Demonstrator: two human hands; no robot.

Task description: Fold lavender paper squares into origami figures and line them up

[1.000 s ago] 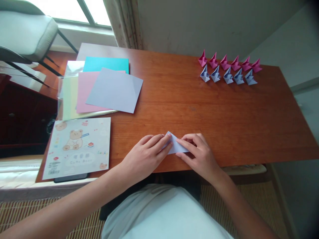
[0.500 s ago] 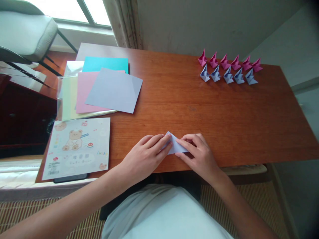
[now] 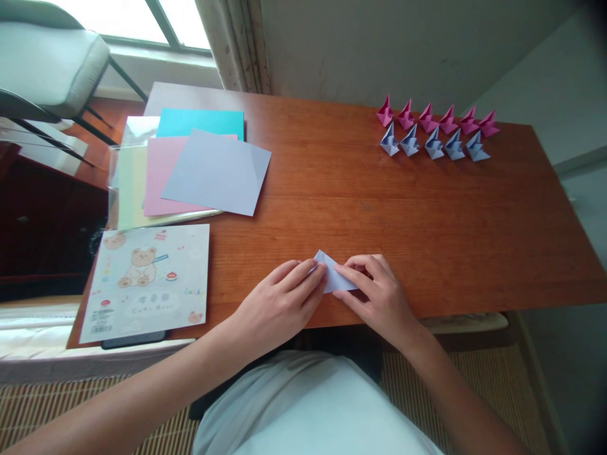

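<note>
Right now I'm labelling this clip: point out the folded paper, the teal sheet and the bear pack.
Folded paper [image 3: 334, 279], head view, its exposed middle.
Teal sheet [image 3: 202, 121], head view, uncovered top strip.
Bear pack [image 3: 147, 281], head view, cover centre.

Matt lavender paper piece on smooth, faintly glossy reddish wooden table.

Bare forearms, no sleeves, white shirt

Lavender folded paper; pink figures and lavender figures; teal sheet; reddish-brown table; bear-printed pack.
</note>
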